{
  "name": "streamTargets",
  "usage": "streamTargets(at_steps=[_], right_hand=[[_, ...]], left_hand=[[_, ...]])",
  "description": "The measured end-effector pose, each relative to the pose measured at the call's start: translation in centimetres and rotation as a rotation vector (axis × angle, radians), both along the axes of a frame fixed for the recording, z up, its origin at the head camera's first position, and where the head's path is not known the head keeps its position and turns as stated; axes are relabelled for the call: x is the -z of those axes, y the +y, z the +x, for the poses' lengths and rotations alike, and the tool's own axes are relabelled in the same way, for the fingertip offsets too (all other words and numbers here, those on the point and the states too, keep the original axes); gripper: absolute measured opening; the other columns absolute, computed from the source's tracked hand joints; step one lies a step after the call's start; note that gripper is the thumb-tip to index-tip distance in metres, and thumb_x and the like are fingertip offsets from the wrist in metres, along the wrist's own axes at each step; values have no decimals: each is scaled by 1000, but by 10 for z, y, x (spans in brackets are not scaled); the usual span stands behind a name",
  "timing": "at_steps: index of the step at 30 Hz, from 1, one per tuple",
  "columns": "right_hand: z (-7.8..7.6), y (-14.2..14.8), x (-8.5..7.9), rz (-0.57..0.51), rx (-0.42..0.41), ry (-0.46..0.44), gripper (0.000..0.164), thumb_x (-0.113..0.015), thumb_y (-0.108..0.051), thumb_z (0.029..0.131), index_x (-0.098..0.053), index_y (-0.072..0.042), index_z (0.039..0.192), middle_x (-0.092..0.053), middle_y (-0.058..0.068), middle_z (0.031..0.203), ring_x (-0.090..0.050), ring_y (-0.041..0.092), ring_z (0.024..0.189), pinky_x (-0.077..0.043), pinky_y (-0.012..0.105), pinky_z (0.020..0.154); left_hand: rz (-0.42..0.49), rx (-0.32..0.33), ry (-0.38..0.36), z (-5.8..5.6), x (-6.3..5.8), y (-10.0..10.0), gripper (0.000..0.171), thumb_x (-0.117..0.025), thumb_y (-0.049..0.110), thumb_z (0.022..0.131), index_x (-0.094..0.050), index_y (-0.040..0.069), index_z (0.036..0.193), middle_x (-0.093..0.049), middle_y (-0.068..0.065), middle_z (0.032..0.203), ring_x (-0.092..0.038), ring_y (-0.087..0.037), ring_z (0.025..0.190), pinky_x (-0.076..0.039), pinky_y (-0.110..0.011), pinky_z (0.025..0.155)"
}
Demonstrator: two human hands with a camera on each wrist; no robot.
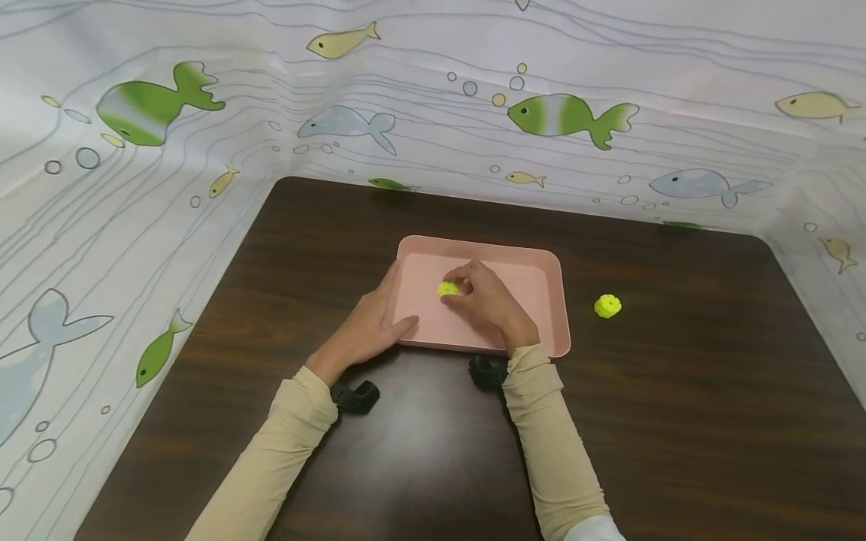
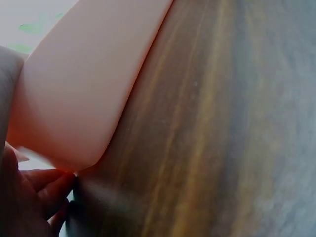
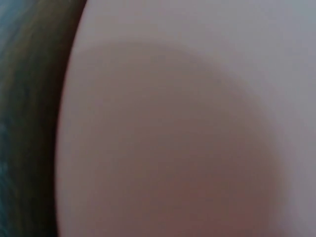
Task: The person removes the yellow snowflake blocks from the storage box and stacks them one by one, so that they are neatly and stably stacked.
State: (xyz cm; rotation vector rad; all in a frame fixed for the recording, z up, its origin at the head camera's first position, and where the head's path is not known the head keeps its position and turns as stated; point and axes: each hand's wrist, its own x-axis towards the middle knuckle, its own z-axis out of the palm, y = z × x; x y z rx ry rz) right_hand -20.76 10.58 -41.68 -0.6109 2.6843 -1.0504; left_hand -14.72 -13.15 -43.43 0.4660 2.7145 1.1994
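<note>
A pink rectangular tray [image 1: 419, 315] lies on the dark table. My left hand [image 1: 361, 330] holds its left edge near the front corner, the thumb over the rim and the fingers along the outer side. In the left wrist view, fingertips [image 2: 57, 190] touch the tray wall [image 2: 84, 84] low down. Inside the tray, my right hand [image 1: 490, 300] pinches a small neon yellow flower-shaped disc [image 1: 447, 288] between thumb and forefinger. The right wrist view holds only the blurred, shadowed tray [image 3: 163, 123] and a strip of table; hand and disc are outside it.
To the right of the tray, a small stack of similar neon yellow flower-shaped discs [image 1: 607, 306] sits on the brown wooden table [image 1: 697, 376]. White sheeting [image 1: 433, 90] printed with fish borders the table at the back and sides. Each wrist carries a black camera mount [image 1: 355, 397].
</note>
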Motion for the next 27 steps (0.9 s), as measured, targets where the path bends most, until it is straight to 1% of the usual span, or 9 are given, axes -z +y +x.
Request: streamTargets(at_steps=[4,7,11,18,23,27], right_hand=[[-2,0,-1,-16,-21,18,29,-81,-10,89,-77,-2,116,-63,10,99,-52,25,92,-45,35,82],[-3,1,-2,-20,-28,24,26,-81,-9,88,-78,-2,113,-64,10,98,-52,25,91,-45,34,81],[0,2,-4,-9,-36,33,21,-80,-10,89,-77,-3,109,-65,9,96,-53,24,90,-45,34,81],[5,4,-7,-4,-25,15,28,-79,-13,91,-76,-4,117,-63,7,100,-51,22,91,-45,35,81],[6,4,-6,-10,-12,5,26,-78,-13,92,-75,-4,116,-62,7,100,-53,22,91,-46,36,82],[7,4,-6,-29,10,-13,25,-78,-13,92,-71,-6,115,-61,7,98,-55,23,91,-47,36,83]], left_hand=[[-4,-9,-5,0,-2,0,99,-63,41,96,-1,11,167,-17,-14,171,-33,-38,150,-30,-57,118],[-16,-17,-10,1,-3,0,98,-63,42,96,-3,11,167,-21,-16,170,-35,-40,148,-31,-58,117],[-31,-7,-13,1,-3,1,98,-62,42,96,-1,11,167,-23,-18,169,-37,-44,146,-31,-60,117],[-43,0,-19,2,-4,0,97,-60,45,97,0,11,167,-20,-17,170,-35,-45,147,-29,-61,118],[-46,7,-12,3,-5,0,96,-59,44,98,-2,9,166,-19,-17,170,-34,-45,148,-28,-61,118],[-50,7,-15,2,-4,0,95,-59,44,98,-4,10,166,-19,-16,171,-33,-43,149,-26,-60,119]])
